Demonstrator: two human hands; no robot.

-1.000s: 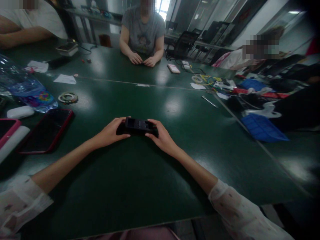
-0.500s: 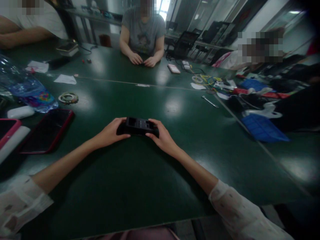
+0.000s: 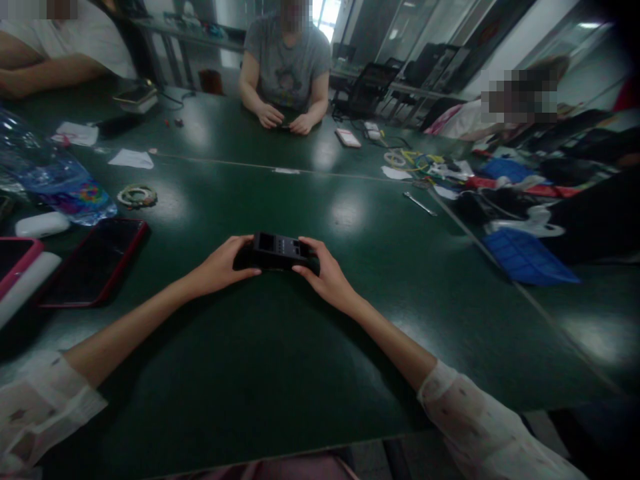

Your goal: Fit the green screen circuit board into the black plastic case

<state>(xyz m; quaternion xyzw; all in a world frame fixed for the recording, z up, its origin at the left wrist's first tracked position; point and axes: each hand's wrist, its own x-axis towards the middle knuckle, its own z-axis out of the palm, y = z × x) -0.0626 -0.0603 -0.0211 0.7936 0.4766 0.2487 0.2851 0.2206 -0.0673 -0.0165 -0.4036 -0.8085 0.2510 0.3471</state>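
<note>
A black device with a small dark screen and a row of little marks (image 3: 281,248) is held level between my two hands, low over the green table (image 3: 270,373). My left hand (image 3: 227,265) grips its left end, thumb along the near side and fingers over the far side. Around its right end my right hand (image 3: 327,275) is closed in the same way. Fingers and palms cover both ends of the device, and its underside is hidden. I cannot tell whether it touches the table.
Left of me lie a red-edged phone (image 3: 97,260), a white case (image 3: 43,225), a plastic bottle (image 3: 65,177) and a bracelet (image 3: 137,196). A wrench (image 3: 420,204), blue tray (image 3: 530,259) and tangled cables (image 3: 413,160) lie rightward. Across sits a person (image 3: 287,67); others sit left and right.
My hands and the black device stay almost in place, the device shifting very slightly to the right. The hands of the person across have moved a little.
</note>
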